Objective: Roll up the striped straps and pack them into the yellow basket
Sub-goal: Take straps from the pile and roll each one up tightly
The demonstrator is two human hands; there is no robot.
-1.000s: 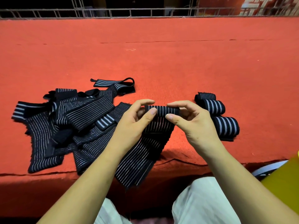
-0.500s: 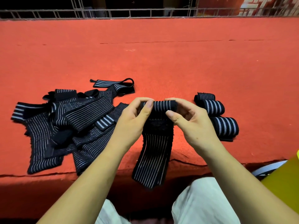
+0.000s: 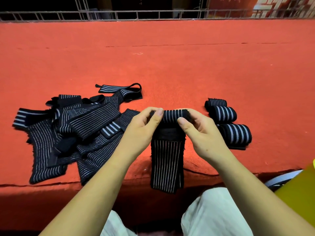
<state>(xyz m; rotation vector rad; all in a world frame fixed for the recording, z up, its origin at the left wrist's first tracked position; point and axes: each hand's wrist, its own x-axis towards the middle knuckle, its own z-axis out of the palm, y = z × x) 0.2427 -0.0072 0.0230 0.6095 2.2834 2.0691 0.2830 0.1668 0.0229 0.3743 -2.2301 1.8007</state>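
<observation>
**Strap being held at its rolled end by both hands**

A strap (image 3: 167,155) is being pinched at its rolled top. The left hand (image 3: 141,126) is gripping the left end and the right hand (image 3: 201,133) the right end, each with the thumb in front and the fingers curled over the top. The rolled part is being held level near the front edge of the red cloth (image 3: 170,65). The unrolled tail is hanging straight down past that edge toward the pale trousers (image 3: 213,212), and a black patch (image 3: 167,133) is showing just under the roll.

Three finished rolls (image 3: 223,114) are lying on the cloth just right of the right hand. A pile (image 3: 76,130) of loose straps is lying to the left. Only a yellow corner of the basket (image 3: 300,193) is being shown, at the near right. A railing (image 3: 136,14) is running along the far edge.
</observation>
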